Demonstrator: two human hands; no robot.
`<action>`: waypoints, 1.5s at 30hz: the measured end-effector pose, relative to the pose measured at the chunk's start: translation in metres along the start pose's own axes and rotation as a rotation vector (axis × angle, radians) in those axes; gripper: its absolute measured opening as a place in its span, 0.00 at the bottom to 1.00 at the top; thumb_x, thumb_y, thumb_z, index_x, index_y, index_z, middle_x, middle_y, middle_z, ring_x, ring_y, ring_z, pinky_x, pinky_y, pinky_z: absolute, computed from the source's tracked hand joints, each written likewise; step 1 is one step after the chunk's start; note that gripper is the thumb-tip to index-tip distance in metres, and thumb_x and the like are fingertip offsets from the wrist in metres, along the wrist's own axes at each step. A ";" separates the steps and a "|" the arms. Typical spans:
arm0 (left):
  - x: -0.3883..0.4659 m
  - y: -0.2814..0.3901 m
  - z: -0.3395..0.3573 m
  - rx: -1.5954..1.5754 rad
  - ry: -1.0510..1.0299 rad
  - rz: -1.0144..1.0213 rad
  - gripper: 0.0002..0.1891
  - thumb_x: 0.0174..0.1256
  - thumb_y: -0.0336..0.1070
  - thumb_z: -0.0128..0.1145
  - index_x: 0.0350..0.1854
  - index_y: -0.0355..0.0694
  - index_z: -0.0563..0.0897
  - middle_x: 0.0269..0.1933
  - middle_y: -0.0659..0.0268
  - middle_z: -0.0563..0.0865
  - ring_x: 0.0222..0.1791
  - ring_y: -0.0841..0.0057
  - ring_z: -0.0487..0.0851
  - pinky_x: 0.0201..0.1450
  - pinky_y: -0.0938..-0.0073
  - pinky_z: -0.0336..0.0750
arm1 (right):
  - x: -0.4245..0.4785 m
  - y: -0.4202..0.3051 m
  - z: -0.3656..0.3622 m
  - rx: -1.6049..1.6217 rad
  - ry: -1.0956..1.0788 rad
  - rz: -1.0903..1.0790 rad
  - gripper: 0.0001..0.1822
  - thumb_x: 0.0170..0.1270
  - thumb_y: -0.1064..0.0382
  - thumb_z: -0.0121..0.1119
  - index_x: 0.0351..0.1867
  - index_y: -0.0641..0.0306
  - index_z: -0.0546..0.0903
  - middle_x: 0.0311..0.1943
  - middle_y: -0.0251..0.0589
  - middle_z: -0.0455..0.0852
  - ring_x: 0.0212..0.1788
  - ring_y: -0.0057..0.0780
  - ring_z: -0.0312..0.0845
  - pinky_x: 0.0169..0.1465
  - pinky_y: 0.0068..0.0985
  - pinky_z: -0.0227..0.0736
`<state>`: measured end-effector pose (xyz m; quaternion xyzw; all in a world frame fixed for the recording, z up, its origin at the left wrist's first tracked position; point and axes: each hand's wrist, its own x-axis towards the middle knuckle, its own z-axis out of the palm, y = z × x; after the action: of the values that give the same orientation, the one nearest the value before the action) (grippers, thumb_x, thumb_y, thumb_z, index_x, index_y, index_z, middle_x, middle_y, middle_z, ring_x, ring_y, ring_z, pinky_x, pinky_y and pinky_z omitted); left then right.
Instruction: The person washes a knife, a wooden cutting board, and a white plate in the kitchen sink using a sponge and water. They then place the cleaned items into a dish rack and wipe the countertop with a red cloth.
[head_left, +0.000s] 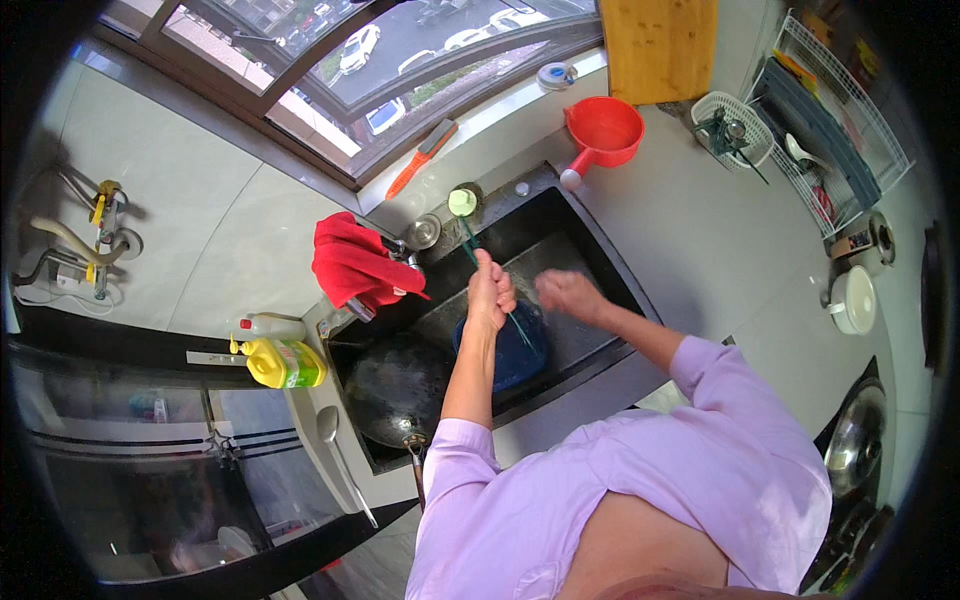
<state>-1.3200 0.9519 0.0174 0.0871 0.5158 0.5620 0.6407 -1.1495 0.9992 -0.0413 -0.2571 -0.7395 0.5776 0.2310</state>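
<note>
My left hand is closed around thin dark green chopsticks, which stick out above and below the fist. To its right, my right hand hangs over the sink with curled fingers; motion blur hides whether anything is in it. Below both hands, a dark blue plastic basin sits in the black double sink. A blackened wok rests in the left part of the sink, its handle pointing toward me.
A red cloth drapes over the faucet. At left are a yellow detergent jug and a metal spatula. A red ladle, white utensil basket, wire rack and white pot stand along the counter.
</note>
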 end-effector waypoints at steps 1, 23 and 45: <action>-0.002 -0.006 0.002 0.022 -0.046 -0.091 0.27 0.62 0.68 0.37 0.17 0.50 0.59 0.12 0.76 0.57 0.07 0.86 0.49 0.08 0.84 0.42 | 0.017 -0.022 -0.006 0.140 0.111 0.134 0.15 0.66 0.57 0.45 0.45 0.64 0.75 0.32 0.36 0.81 0.29 0.21 0.76 0.31 0.21 0.71; 0.001 -0.067 0.011 1.385 0.113 0.840 0.13 0.65 0.40 0.47 0.35 0.33 0.78 0.24 0.47 0.81 0.23 0.51 0.79 0.24 0.56 0.70 | 0.027 -0.010 0.011 0.388 0.228 0.291 0.23 0.57 0.44 0.56 0.22 0.64 0.82 0.19 0.34 0.80 0.23 0.21 0.73 0.30 0.25 0.69; -0.012 -0.054 0.019 0.060 0.127 0.366 0.26 0.64 0.55 0.51 0.12 0.50 0.57 0.12 0.74 0.60 0.09 0.85 0.54 0.10 0.80 0.45 | -0.030 -0.028 0.024 0.556 -0.229 0.396 0.22 0.60 0.42 0.53 0.34 0.61 0.77 0.25 0.35 0.78 0.25 0.24 0.74 0.26 0.24 0.70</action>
<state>-1.2693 0.9318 -0.0041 0.1628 0.5471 0.6579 0.4913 -1.1449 0.9561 -0.0211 -0.2566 -0.5111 0.8152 0.0915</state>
